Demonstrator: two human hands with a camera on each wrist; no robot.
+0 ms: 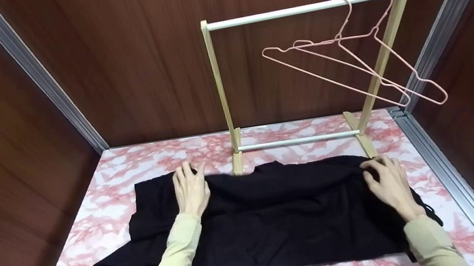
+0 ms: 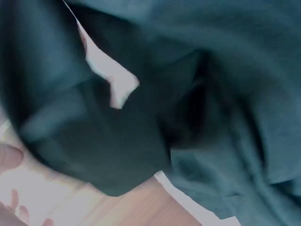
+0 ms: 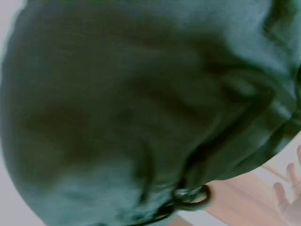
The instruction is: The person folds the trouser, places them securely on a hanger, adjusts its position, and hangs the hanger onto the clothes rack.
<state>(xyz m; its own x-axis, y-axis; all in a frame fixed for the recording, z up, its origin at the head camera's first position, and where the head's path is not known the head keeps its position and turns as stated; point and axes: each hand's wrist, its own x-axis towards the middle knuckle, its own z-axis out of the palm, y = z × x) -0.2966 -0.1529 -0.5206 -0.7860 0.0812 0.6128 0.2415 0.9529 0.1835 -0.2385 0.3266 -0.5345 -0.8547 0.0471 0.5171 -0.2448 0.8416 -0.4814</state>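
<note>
A black garment (image 1: 286, 219) lies spread and wrinkled across the table, its exact kind hidden by folds. At its far edge, left of the middle, my left hand (image 1: 192, 192) grips the cloth between thumb and fingers. Near the right end of that edge, my right hand (image 1: 387, 181) pinches the fabric. Dark cloth (image 2: 117, 146) fills most of the left wrist view, blurred, with fingertips (image 2: 10, 157) at the lower left. In the right wrist view the cloth (image 3: 103, 108) bulges close to the camera; a small dark loop (image 3: 193, 197) hangs from it, and fingertips (image 3: 280, 192) show at the right.
Behind the garment stands a small rack (image 1: 280, 15) of pale wood with white bars. Two pink wire hangers (image 1: 317, 75) hang toward its right end. The pink-and-white marbled tabletop (image 1: 90, 214) is bordered by brown wood-grain panels (image 1: 139, 63) and metal rails.
</note>
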